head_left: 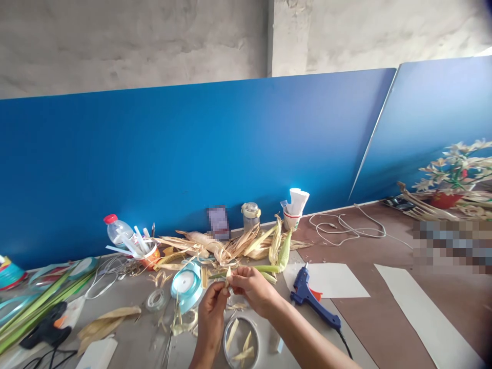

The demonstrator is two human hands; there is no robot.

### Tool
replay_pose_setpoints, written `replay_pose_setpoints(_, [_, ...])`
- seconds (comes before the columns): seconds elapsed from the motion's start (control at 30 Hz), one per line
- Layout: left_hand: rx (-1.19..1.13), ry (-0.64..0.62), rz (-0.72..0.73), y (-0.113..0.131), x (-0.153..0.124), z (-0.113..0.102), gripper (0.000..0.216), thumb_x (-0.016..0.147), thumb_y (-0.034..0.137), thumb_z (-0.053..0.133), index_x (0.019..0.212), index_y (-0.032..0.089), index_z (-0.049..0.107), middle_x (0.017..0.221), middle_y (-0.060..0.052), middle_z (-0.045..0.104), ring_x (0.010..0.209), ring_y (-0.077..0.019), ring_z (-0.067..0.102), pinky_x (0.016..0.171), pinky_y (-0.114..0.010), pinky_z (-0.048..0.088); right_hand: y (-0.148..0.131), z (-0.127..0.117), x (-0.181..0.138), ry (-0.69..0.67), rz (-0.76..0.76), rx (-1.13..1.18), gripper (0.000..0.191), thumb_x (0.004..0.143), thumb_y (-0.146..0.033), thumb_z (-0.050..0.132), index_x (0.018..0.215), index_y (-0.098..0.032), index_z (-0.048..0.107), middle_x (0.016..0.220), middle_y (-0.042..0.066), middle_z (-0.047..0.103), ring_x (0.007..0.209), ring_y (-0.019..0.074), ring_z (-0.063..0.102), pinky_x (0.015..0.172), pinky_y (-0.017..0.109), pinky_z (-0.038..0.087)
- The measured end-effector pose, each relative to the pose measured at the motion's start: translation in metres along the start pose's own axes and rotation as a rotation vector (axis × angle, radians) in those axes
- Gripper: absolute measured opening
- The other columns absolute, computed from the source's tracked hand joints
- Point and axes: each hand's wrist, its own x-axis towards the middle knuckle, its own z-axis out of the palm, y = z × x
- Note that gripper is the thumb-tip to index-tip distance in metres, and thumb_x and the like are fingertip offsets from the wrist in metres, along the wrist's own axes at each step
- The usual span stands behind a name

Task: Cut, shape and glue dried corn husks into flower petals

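My left hand [212, 313] and my right hand [249, 288] meet above the table, both pinched on a small pale corn-husk piece [228, 276] joined to a thin green stem [217, 275] that sticks out to the left. Just below the hands sits a round metal tin [226, 353] holding several cut husk petals. A roll of light blue ribbon [187, 287] lies just left of the hands.
A blue glue gun [307, 297] rests on white paper [338, 281] to the right. Dried husks [230, 246] pile behind, with a cup of sticks [148, 254], a bottle [117, 230], a jar [250, 215] and a white cable [346, 228]. Green leaves [34, 307] lie left. A blue board [192, 154] backs the table.
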Motion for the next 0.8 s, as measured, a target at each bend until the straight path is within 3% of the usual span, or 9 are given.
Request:
replay_pose_setpoints(0.23, [-0.012,-0.022,-0.022,-0.004,0.0,-0.001,0.022,0.072,0.039,0.061,0.075,0.017,0.063,0.063,0.0,0.057,0.056,-0.013,0.045,0.054,-0.024,0.035,-0.004,0.001,-0.004,0.013,-0.06,-0.105,0.009,0.059,-0.021,0.055,0.052,-0.015,0.055,0.047,-0.005,0.043,0.048,0.0067,0.031,0.051,0.022,0.023])
replay_pose_setpoints(0.37, [0.023,-0.001,-0.025,0.001,-0.001,0.0,0.026,0.069,0.043,0.062,0.073,0.017,0.064,0.064,-0.001,0.06,0.057,-0.0144,0.047,0.054,-0.025,0.036,-0.009,0.004,-0.007,0.025,-0.091,-0.19,0.011,0.059,-0.019,0.049,0.05,-0.016,0.054,0.046,-0.005,0.042,0.047,0.0075,0.031,0.05,0.022,0.024])
replay_pose_setpoints(0.6, [0.021,0.019,-0.027,0.005,-0.001,0.001,0.029,0.068,0.045,0.062,0.074,0.017,0.066,0.065,-0.002,0.062,0.059,-0.0158,0.051,0.057,-0.026,0.039,-0.012,0.005,-0.007,0.032,-0.021,-0.083,0.007,0.06,-0.021,0.052,0.057,-0.015,0.057,0.051,-0.004,0.047,0.049,0.0076,0.037,0.053,0.022,0.028])
replay_pose_setpoints(0.8, [0.006,-0.027,-0.025,0.001,-0.001,-0.001,0.023,0.073,0.039,0.059,0.078,0.017,0.064,0.066,0.0,0.059,0.062,-0.0148,0.049,0.058,-0.024,0.038,-0.019,0.003,-0.011,-0.041,-0.047,-0.098,0.025,0.068,-0.034,0.059,0.055,-0.016,0.049,0.049,-0.006,0.042,0.047,0.0067,0.034,0.051,0.022,0.025])
